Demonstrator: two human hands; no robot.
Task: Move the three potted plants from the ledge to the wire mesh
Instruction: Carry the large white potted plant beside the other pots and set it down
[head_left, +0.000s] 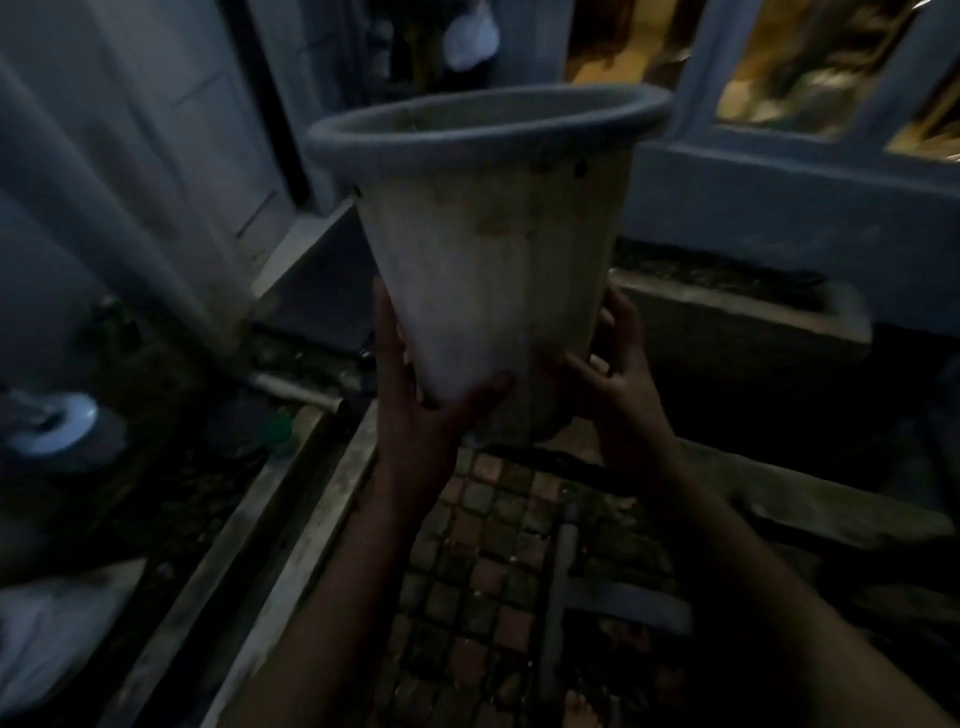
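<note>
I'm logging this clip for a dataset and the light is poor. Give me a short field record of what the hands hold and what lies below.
held item: pale pot with a wide rolled rim
plant in pot: cannot tell, the inside is hidden
pot pose: raised, off the ground, nearly upright
left hand: cups the pot's lower left side
right hand: fingers on the lower right side
below the pot: wire mesh over reddish squares
left of the mesh: concrete edging
lighting: dim, detail blurred
</note>
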